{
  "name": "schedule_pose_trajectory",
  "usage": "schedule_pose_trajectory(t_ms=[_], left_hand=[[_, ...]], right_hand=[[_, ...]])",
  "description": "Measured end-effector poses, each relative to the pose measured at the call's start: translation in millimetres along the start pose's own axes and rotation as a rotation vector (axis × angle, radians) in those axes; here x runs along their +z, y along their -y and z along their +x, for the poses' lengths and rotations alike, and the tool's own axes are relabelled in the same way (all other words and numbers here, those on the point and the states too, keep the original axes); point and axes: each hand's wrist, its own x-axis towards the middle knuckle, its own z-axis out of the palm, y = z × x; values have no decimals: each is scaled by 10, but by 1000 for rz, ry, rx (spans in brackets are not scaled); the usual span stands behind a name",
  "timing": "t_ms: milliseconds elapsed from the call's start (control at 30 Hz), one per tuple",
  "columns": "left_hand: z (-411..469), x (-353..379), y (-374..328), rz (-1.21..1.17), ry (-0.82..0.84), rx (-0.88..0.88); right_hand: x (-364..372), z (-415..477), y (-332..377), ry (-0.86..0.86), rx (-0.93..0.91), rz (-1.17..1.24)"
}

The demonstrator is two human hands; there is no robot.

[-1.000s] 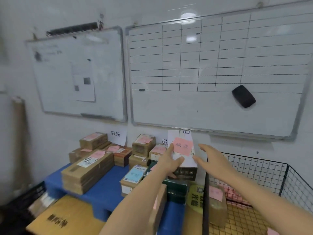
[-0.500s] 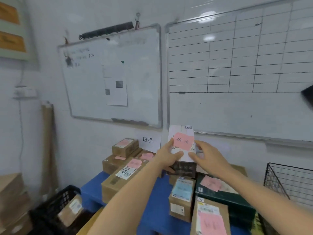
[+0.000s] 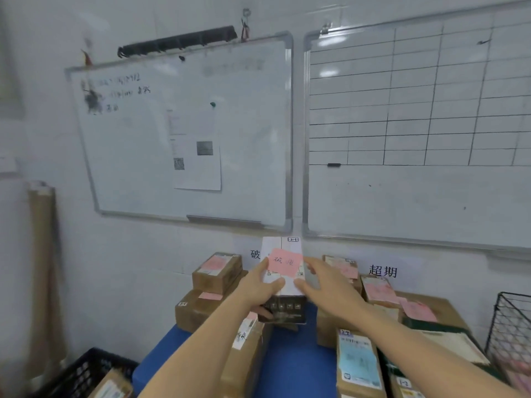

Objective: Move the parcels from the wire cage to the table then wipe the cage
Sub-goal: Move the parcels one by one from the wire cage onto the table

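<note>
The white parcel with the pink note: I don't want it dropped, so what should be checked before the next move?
1. Left hand grip on the white parcel: ok, thumb on top, fingers underneath.
2. Right hand grip: ok, holds the parcel's right edge.
3. Pink note stuck on top: ok.
4. Bare spot on the blue table between the brown parcels: ok.
5. Wire cage emptied: cannot tell, only its corner shows.
</note>
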Motion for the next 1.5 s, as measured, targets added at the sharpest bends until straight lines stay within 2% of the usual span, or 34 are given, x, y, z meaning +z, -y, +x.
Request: schedule_pose_trajectory(t_ms=[400, 700, 867, 1033, 1233, 1367, 1500], left_hand=[[929, -554, 422, -31, 3, -77], [1488, -785, 641, 40, 133, -76], [1713, -933, 761, 92, 184, -70], [1917, -1013, 903, 89, 219, -69], [2008, -1085, 986, 226, 283, -87], [2029, -1087, 990, 377, 296, -21], [2036, -1082, 990, 415, 304, -4]], right_hand=[[610, 840, 49, 83, -14, -17], [1097, 1154, 190, 113, 99, 64], [1338, 1354, 190, 140, 173, -51], [1523, 1501, 245, 133, 171, -147], [1686, 1598, 249, 146, 201, -143], [1746, 1621, 240, 148, 210, -152], [1769, 1659, 225, 151, 190, -178]])
